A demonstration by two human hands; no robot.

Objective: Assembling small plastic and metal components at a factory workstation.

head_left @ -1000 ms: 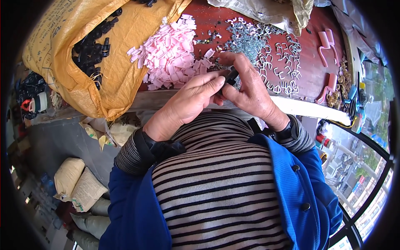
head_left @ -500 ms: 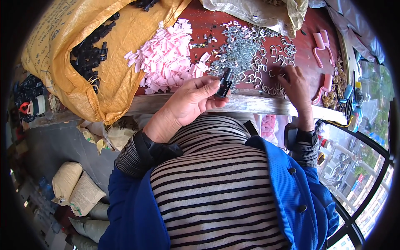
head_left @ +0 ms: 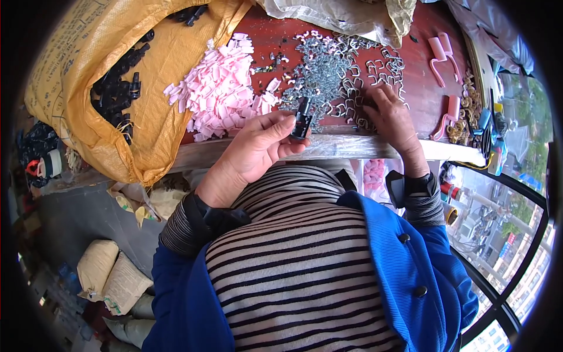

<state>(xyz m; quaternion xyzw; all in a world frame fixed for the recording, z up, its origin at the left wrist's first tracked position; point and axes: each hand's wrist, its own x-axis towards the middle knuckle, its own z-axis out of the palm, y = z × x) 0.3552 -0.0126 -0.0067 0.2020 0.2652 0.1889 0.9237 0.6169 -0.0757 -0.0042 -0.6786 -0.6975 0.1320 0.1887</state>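
Observation:
A small black plastic part (head_left: pixel 301 122) with a narrow tube-like upper end is pinched between the thumb and fingers of my left hand (head_left: pixel 258 144), above the table's near edge. Under it and beyond lies a heap of small silvery metal pieces (head_left: pixel 319 70). My right hand (head_left: pixel 396 120) is low over the U-shaped metal clips (head_left: pixel 384 67), its fingers bent down and its thumb apart from them. No held piece shows in it, though the fingertips are partly hidden among the clips.
A pile of pink plastic pieces (head_left: pixel 220 88) is left of the metal heap. Further left, a yellow woven sack (head_left: pixel 158 88) holds black parts (head_left: pixel 114 88). Pink roller-shaped pieces with handles (head_left: pixel 451 108) lie right, beside brass-coloured pieces (head_left: pixel 469 111). Crumpled plastic sheeting (head_left: pixel 340 17) covers the far edge.
The whole view has shifted a little, so the table contents appear further left. My right hand has moved slightly left over the clips. My left hand still holds the black plastic part.

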